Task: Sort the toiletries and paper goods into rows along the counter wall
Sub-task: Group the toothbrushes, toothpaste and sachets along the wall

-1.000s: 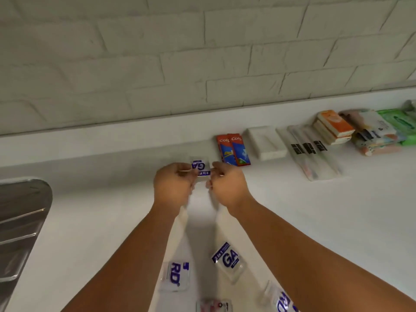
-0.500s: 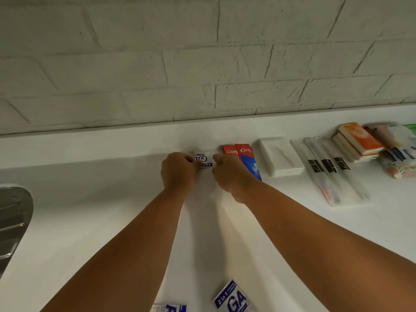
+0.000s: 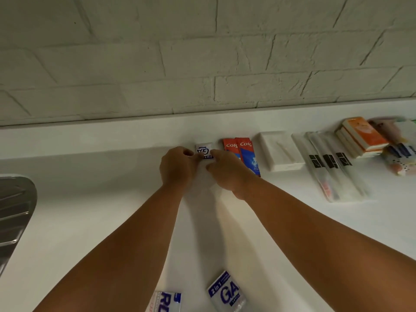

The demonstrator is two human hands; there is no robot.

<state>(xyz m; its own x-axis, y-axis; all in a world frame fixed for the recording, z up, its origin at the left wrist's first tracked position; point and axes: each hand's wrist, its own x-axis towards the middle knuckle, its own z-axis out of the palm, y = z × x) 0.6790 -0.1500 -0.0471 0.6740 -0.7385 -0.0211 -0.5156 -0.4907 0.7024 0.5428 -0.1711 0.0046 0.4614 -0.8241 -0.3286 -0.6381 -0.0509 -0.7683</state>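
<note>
Here, a white sachet [image 3: 204, 150] with blue lettering is pinched between both hands at the back of the white counter [image 3: 90, 210], at the foot of the low upstand under the painted brick wall [image 3: 202, 52]. Its left edge is gripped by the curled fingers of the left hand [image 3: 177, 170], and its lower right corner is gripped by the fingertips of the right hand [image 3: 227, 174]. Whether the sachet is resting on the counter or is held just above it cannot be told.

Just to the right of it, two red and blue toothpaste boxes [image 3: 243, 152] are laid side by side, their lower part hidden by the right hand. Further right along the wall, a white packet [image 3: 280, 150], three clear toothbrush packets [image 3: 331, 172] and a stack of orange packs [image 3: 362, 136] are lined up in turn. At the frame edge, blurred wipes packs [image 3: 403, 154] are seen.

Near the bottom edge, a "2 in 1" sachet [image 3: 225, 291] and a second sachet [image 3: 165, 302] are lying loose between the forearms. A steel drainboard [image 3: 13, 212] is seen at far left.
</note>
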